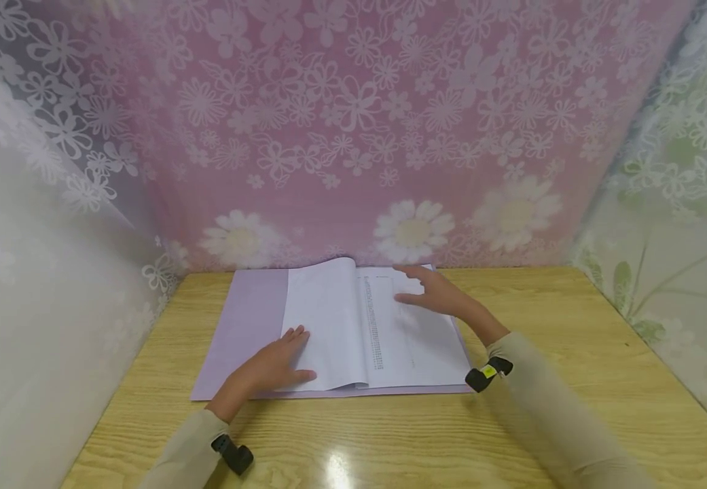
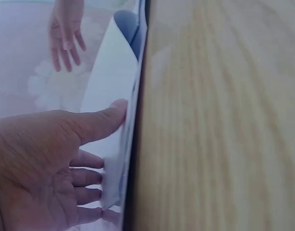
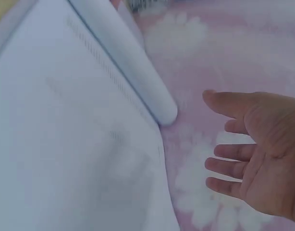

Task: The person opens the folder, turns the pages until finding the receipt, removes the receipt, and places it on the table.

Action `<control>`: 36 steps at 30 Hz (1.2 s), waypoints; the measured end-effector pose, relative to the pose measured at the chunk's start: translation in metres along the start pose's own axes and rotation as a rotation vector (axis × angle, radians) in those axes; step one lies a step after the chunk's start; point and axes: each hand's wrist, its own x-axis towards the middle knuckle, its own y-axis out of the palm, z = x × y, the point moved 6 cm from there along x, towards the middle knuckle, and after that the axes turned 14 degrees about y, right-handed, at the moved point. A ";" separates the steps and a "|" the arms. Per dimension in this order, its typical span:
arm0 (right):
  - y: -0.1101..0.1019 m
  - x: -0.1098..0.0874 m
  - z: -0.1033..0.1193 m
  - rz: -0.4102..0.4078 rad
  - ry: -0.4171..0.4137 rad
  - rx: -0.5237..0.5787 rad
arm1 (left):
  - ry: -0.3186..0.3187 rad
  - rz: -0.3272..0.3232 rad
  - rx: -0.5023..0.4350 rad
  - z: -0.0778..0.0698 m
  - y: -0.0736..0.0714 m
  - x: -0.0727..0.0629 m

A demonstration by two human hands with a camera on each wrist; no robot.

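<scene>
On the table lies an open booklet with a pale purple cover (image 1: 255,305). Its left page (image 1: 324,299) is blank and bulges up toward the fold. A narrow column of print runs down the right page (image 1: 432,346). My left hand (image 1: 274,363) rests on the lower part of the left page, its fingers straight and thumb spread along the bottom edge. Over the upper part of the right page hovers my right hand (image 1: 435,292), fingers apart and holding nothing. In the right wrist view that hand (image 3: 258,154) shows loose, slightly bent fingers beside the curved page (image 3: 133,62).
The wood-grained table (image 1: 549,305) extends around the booklet on both sides and in front. A pink flowered cloth (image 1: 341,156) hangs behind the table's back edge. Pale flowered sheets flank it at left (image 1: 53,292) and right (image 1: 683,238).
</scene>
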 end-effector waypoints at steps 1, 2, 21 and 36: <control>-0.005 0.003 -0.007 -0.008 0.027 -0.001 | -0.006 0.005 -0.009 0.000 -0.001 0.000; -0.010 0.006 -0.014 -0.017 0.052 -0.003 | -0.008 0.006 -0.017 0.000 -0.003 0.001; -0.024 0.052 -0.092 -0.093 0.172 0.006 | -0.010 -0.027 -0.042 -0.002 -0.010 0.003; -0.018 0.068 -0.101 -0.073 0.238 -0.046 | -0.019 -0.022 -0.037 0.000 -0.008 0.004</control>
